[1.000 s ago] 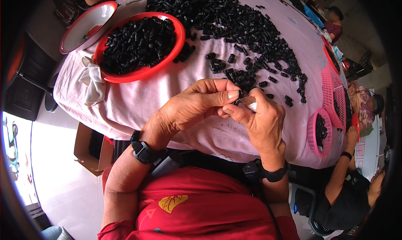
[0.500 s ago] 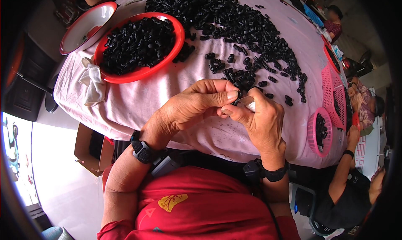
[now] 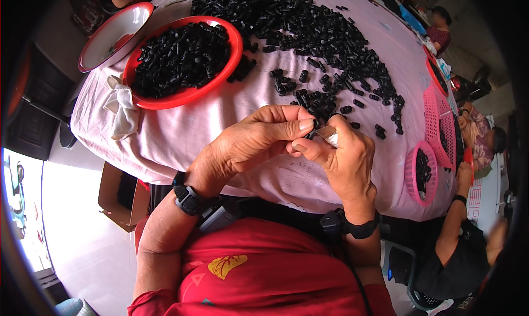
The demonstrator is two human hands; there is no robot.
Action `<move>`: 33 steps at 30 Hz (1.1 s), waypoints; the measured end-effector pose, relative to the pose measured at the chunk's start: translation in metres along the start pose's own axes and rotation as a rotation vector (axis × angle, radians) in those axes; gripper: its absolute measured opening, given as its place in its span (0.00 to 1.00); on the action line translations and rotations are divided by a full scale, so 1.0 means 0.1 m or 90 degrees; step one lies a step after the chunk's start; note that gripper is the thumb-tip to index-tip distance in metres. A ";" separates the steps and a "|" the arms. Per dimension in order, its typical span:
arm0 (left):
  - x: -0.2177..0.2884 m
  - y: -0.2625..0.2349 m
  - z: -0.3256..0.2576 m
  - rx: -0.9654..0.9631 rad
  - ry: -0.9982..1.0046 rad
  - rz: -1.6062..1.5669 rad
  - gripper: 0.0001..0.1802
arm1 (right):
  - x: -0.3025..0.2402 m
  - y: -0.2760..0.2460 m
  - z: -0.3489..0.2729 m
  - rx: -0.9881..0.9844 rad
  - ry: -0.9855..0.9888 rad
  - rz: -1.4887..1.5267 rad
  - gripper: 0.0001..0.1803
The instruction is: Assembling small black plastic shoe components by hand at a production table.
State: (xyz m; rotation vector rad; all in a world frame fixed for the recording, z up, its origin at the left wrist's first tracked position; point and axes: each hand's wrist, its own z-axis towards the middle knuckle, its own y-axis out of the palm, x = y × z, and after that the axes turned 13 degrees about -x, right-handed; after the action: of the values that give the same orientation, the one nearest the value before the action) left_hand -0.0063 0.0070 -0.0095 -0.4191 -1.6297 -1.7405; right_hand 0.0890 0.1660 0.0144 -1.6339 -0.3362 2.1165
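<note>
My left hand (image 3: 250, 139) pinches a small black cylindrical part (image 3: 312, 131) between thumb and fingers, just above the pink cloth. Close against it, my right hand (image 3: 348, 159) is closed round a small tool (image 3: 333, 140) with a white wrapped grip. A thin, pale edge of that tool meets the black part; its exact shape is mostly hidden by my fingers. Just beyond my fingertips lies a small cluster of black parts (image 3: 317, 102), and a large heap of the same parts (image 3: 286, 26) spreads behind it.
A red basin (image 3: 238, 54) full of black parts stands at the left, beside a white bowl with a red rim (image 3: 110, 51). A white cloth (image 3: 122, 115) lies near the left edge. Pink baskets (image 3: 431, 175) stand at the right, where a co-worker's arm (image 3: 454, 217) reaches in.
My right hand has turned slightly, showing more of the white grip and pale edge. My left hand stays put. The co-worker's arm at the right has shifted a little.
</note>
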 end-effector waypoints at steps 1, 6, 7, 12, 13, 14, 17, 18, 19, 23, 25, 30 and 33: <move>0.00 0.00 0.00 -0.005 0.000 -0.002 0.11 | 0.00 0.00 0.00 0.001 0.001 -0.001 0.08; -0.01 0.01 0.01 0.011 0.011 0.000 0.11 | 0.01 0.02 0.00 0.002 0.004 -0.007 0.08; 0.00 0.01 0.01 0.011 0.012 0.001 0.11 | 0.02 0.02 0.00 0.001 0.004 -0.008 0.08; 0.01 0.06 0.02 0.014 0.008 0.021 0.10 | 0.00 0.02 -0.01 -0.001 0.006 -0.013 0.08; 0.01 0.06 0.02 0.021 0.010 0.026 0.10 | 0.00 0.03 -0.01 -0.001 0.007 -0.014 0.08; 0.01 0.05 0.01 0.022 0.011 0.026 0.10 | -0.01 0.03 -0.01 -0.002 0.006 -0.015 0.08; 0.00 0.02 0.00 0.014 0.018 0.000 0.11 | -0.05 0.04 -0.02 -0.004 0.006 -0.017 0.08; 0.01 0.03 0.01 0.029 0.003 0.004 0.11 | -0.08 0.03 -0.02 -0.004 0.007 -0.018 0.08; 0.01 0.03 0.02 0.044 -0.011 0.009 0.11 | -0.11 0.02 -0.01 -0.004 0.008 -0.019 0.08; 0.06 -0.04 -0.02 0.004 -0.042 0.035 0.13 | -0.13 0.00 0.00 -0.005 0.009 -0.021 0.08; 0.07 -0.03 -0.03 -0.011 -0.048 0.028 0.14 | -0.10 -0.02 0.00 -0.005 0.008 -0.022 0.08; 0.06 0.00 0.00 0.007 -0.032 -0.005 0.13 | -0.03 0.01 0.01 -0.001 0.008 -0.028 0.08; 0.05 0.03 0.02 0.019 0.040 0.003 0.15 | 0.00 0.01 0.01 0.000 0.005 -0.032 0.08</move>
State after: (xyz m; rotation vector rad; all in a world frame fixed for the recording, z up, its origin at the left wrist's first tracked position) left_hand -0.0079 0.0080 -0.0037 -0.3515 -1.6068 -1.7066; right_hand 0.0875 0.1654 0.0147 -1.6174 -0.3712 2.0718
